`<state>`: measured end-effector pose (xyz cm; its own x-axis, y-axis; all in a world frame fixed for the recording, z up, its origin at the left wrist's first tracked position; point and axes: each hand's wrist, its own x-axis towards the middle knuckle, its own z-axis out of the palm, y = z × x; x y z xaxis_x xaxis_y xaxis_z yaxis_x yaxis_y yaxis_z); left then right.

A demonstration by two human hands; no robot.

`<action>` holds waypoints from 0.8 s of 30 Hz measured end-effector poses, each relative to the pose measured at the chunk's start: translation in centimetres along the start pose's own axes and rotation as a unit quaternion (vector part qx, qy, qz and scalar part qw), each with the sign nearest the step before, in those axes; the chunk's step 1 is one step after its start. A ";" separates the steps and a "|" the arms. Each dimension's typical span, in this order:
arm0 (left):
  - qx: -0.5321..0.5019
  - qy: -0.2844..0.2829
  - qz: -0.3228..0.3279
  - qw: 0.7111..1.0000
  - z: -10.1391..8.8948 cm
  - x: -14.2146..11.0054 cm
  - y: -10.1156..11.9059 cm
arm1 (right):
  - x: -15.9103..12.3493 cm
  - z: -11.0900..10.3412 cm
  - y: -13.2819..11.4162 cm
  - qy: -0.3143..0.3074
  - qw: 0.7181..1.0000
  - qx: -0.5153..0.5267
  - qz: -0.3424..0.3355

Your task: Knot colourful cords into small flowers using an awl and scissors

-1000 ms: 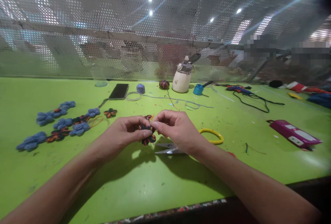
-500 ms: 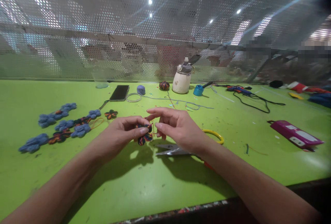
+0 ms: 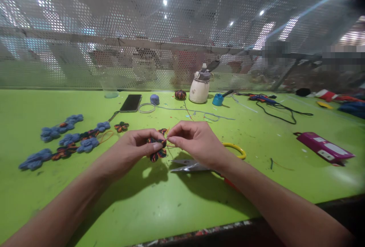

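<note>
My left hand [image 3: 139, 143] pinches a dark multicoloured yarn flower [image 3: 158, 153] between thumb and fingers, above the table. Just to its right, my right hand [image 3: 191, 137] is closed in a pinch on a thin orange-red yarn strand [image 3: 170, 146] that runs from the flower. Below the right hand lies a pair of scissors [image 3: 189, 166], blades pointing left, with one yellow handle loop showing; the forearm hides part of the rest. A similar dark flower [image 3: 121, 126] lies on the table beyond my left hand.
Blue and dark yarn flowers [image 3: 88, 144] lie in rows at left. Farther back are a phone [image 3: 130, 103], a blue yarn ball [image 3: 154, 99], a multicoloured yarn ball [image 3: 180, 94], a white bottle [image 3: 199, 90] and a blue pot [image 3: 218, 99]. A purple case [image 3: 323, 147] lies at right.
My right fingers, spread apart beside the flower before, have closed into a pinch on the strand close to it. The flower has turned slightly, showing more petals above my left fingers.
</note>
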<state>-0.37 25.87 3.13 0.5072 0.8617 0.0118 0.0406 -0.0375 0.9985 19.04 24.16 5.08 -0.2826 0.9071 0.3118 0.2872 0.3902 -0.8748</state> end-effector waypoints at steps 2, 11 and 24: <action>0.002 -0.003 -0.001 1.000 0.0 0.0 0.0 | 0.0 0.0 0.1 0.011 1.000 -0.017 -0.016; -0.003 -0.021 -0.015 1.000 0.2 0.2 -0.1 | 0.0 0.0 0.9 0.055 0.977 -0.143 -0.150; 0.070 -0.089 0.011 0.993 -0.9 0.5 -0.6 | 3.5 -5.0 2.2 0.194 0.975 -0.104 0.036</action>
<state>-0.94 26.78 2.58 0.6529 0.7573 0.0119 0.1408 -0.1368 0.9805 23.23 28.95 6.05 0.1023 0.9091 0.4039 0.4838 0.3093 -0.8187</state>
